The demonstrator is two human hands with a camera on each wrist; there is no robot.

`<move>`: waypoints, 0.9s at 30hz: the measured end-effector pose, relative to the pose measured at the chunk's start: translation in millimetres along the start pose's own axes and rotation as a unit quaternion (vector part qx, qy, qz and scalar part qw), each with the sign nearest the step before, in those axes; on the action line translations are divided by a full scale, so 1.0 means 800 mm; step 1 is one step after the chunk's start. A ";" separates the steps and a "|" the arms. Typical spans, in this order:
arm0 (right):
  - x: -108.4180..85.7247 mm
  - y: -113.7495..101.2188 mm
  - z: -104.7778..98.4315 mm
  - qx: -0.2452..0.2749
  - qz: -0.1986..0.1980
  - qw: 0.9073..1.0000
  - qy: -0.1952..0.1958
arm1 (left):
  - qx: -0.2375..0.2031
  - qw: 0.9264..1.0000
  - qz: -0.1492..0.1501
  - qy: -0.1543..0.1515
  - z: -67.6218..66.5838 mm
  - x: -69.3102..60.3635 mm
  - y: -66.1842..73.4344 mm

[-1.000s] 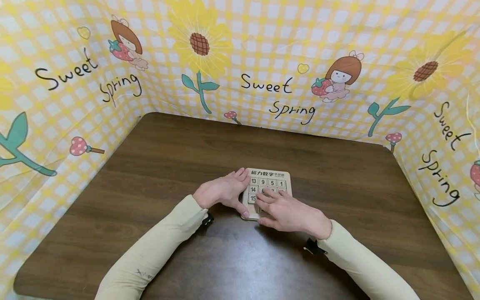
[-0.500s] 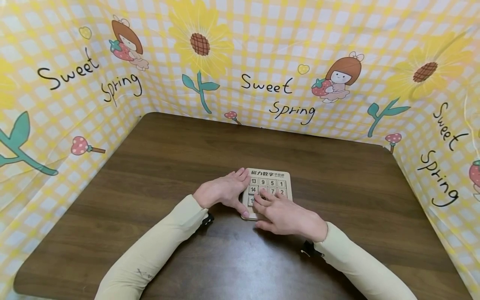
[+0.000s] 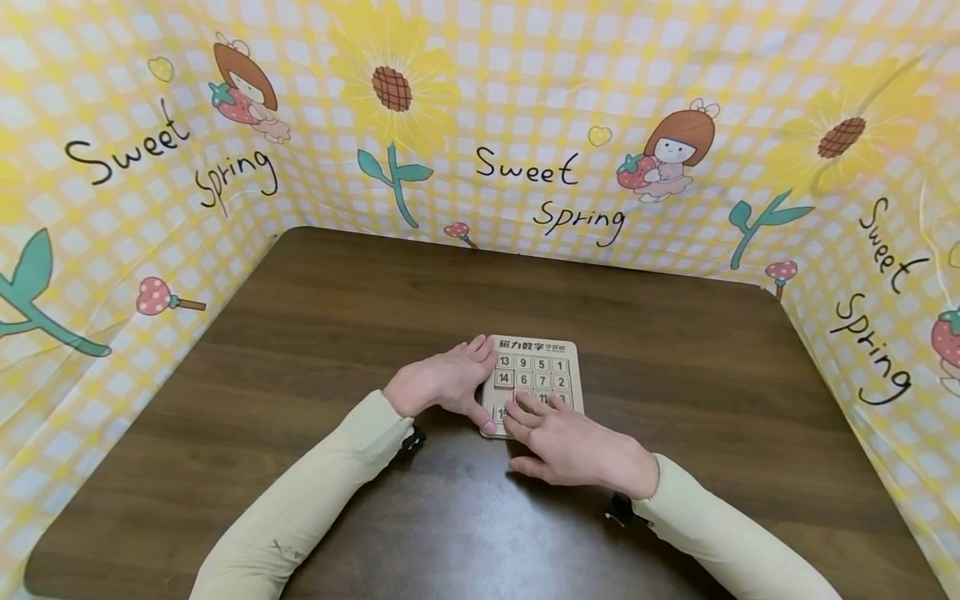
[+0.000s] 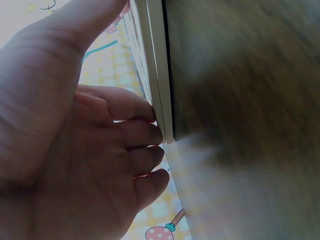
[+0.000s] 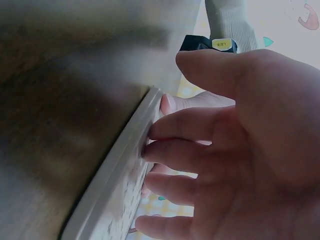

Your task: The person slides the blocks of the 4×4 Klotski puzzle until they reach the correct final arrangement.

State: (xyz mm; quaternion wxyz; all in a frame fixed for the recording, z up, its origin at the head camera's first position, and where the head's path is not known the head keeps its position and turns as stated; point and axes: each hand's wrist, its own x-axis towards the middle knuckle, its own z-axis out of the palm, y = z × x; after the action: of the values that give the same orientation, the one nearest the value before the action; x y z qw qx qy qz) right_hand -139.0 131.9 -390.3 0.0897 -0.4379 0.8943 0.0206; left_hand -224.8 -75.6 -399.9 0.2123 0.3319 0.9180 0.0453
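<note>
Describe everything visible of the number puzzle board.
The number puzzle board is pale, perhaps wood or plastic, with rounded corners and dark lettering at its far end. The far row of numbered tiles reads 13, 9, 5, 1; a gap shows below tile 14. It lies flat on the brown table. The left hand spans its left edge; the right hand touches its face, hiding some tiles.

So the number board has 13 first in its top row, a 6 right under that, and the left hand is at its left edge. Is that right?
Not quite: in the head view, the tile under 13 is 14. The number board and left hand are as you said.
</note>
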 end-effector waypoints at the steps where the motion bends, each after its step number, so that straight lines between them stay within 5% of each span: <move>1: 0.001 0.001 -0.002 0.001 0.000 1.000 -0.002 | -0.001 1.000 0.000 0.001 0.000 0.000 0.000; 15: 0.036 0.035 -0.014 0.046 0.056 0.996 -0.055 | -0.001 1.000 -0.002 -0.007 -0.002 0.001 0.000; 27: 0.042 0.043 -0.007 0.054 0.064 0.995 -0.053 | -0.001 1.000 -0.011 -0.015 -0.002 0.000 0.001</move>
State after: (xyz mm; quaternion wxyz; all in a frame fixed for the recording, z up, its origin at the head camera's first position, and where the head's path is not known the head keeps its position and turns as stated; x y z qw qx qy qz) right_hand -187.2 125.9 -392.1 0.1588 -0.3730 0.9141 0.0011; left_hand -224.9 -74.5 -398.0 0.2268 0.3221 0.9183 0.0385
